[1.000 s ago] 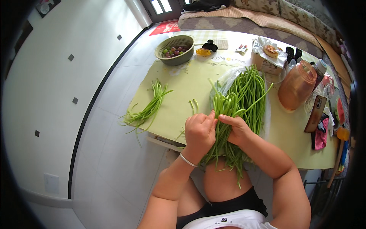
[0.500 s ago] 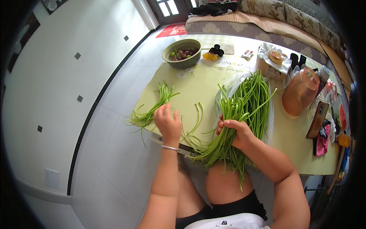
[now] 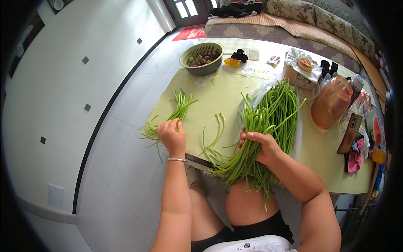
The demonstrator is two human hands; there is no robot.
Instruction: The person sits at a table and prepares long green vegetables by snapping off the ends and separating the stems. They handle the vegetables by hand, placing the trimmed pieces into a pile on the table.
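Over at the small pile (image 3: 181, 108) of green stalks on the counter (image 3: 228, 92) with the left hand (image 3: 173, 136), away from the large bunch (image 3: 252, 120), grip impossible to judge; still clasping that bunch with the right hand (image 3: 264, 146), thus occupied at both.

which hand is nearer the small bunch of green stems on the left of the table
Left. The left hand is at the near edge of the small bunch; the right hand is well to its right, gripping a handful of green stems.
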